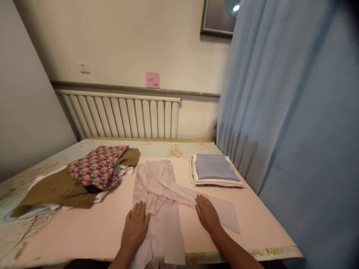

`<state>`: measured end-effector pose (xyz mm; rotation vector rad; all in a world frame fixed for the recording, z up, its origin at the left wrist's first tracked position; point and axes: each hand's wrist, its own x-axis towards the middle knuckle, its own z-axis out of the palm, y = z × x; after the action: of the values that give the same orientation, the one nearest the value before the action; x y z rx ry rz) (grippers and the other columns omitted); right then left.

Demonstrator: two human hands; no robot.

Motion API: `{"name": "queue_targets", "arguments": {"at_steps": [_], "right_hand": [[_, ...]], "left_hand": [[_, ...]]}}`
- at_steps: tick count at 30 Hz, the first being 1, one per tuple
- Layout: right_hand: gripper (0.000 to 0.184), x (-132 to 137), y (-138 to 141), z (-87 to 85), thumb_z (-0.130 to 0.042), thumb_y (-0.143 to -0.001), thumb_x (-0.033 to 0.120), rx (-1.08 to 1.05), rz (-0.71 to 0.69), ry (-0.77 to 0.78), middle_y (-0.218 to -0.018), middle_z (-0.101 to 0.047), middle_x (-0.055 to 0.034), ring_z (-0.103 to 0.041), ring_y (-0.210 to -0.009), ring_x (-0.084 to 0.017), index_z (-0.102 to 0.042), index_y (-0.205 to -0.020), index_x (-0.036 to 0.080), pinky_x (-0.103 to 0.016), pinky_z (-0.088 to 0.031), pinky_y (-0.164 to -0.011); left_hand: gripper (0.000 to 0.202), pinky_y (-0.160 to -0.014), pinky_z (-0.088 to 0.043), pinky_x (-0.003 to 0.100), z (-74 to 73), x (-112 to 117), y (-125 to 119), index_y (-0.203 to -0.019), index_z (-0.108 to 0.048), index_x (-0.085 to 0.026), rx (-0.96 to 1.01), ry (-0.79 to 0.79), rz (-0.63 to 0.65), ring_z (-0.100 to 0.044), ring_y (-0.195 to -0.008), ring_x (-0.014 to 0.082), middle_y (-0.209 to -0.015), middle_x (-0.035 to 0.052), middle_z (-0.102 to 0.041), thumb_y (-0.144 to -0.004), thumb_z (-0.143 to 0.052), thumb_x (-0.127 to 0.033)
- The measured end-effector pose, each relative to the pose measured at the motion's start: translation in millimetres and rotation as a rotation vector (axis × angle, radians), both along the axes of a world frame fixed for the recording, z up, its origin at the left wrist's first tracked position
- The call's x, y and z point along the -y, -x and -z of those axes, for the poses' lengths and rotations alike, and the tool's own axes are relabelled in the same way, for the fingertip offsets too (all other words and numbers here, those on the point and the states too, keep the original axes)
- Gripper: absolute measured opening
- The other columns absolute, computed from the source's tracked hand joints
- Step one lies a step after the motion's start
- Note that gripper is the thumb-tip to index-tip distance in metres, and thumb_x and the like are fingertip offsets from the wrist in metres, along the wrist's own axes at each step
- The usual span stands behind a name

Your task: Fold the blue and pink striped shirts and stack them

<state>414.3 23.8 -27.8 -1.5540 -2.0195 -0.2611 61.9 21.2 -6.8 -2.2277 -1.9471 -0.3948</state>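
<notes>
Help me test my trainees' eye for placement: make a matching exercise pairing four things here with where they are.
Things
1. Folded stack
2. Floral cloth
3. Left hand
4. Right hand

Places
A. on the outstretched sleeve
B. on top of the brown cloth
C. beside the blue curtain
D. on the body of the shirt

Right pairs: 1-C, 2-B, 3-D, 4-A.

The pale pinkish-purple shirt [166, 224] lies flat but wrinkly. Its neck [153, 164] points to twelve o'clock, and one sleeve [227, 213] stretches toward four o'clock.
</notes>
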Motion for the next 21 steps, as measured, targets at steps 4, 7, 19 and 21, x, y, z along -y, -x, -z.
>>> {"name": "queue_targets", "arguments": {"at_steps": [4,7,19,21], "right_hand": [[0.034,-0.4,-0.1,0.6,-0.044,-0.092,0.020,0.003,0.000,0.014,-0.130,-0.059,-0.0102,-0.049,-0.126,-0.024,-0.063,-0.120,0.017,-0.042,-0.037,-0.109],[0.035,-0.2,-0.1,-1.1,-0.043,-0.092,0.020,0.007,-0.006,0.037,-0.131,-0.059,-0.0105,-0.049,-0.127,-0.024,-0.062,-0.121,0.017,-0.044,-0.037,-0.109],[0.036,1.4,1.3,-6.2,-0.042,-0.092,0.019,0.015,-0.001,0.071,-0.132,-0.058,-0.0112,-0.048,-0.128,-0.025,-0.062,-0.122,0.016,-0.044,-0.037,-0.109],[0.036,1.2,1.2,-6.7,-0.043,-0.092,0.019,0.012,0.000,0.079,-0.132,-0.058,-0.0110,-0.049,-0.127,-0.025,-0.062,-0.122,0.016,-0.044,-0.037,-0.109]], "left_hand": [[0.054,-0.110,-0.028,0.048,-1.4,1.0,-0.8,-0.137,-0.048,-0.012,0.002,-0.003,-0.005,-0.036,-0.137,0.0277,-0.146,0.0126,-0.045,-0.092,-0.034,-0.038],[0.053,-0.110,-0.027,0.048,-1.1,0.9,-0.5,-0.137,-0.048,-0.013,0.006,-0.002,-0.005,-0.036,-0.137,0.0277,-0.145,0.0125,-0.046,-0.092,-0.033,-0.037],[0.053,-0.110,-0.027,0.047,-2.6,1.5,-0.9,-0.137,-0.048,-0.013,-0.002,-0.012,-0.005,-0.036,-0.137,0.0275,-0.145,0.0115,-0.046,-0.092,-0.033,-0.038],[0.054,-0.110,-0.026,0.047,-2.4,1.0,-0.7,-0.137,-0.048,-0.013,-0.001,-0.005,-0.004,-0.035,-0.137,0.0274,-0.146,0.0114,-0.045,-0.092,-0.033,-0.039]]}}
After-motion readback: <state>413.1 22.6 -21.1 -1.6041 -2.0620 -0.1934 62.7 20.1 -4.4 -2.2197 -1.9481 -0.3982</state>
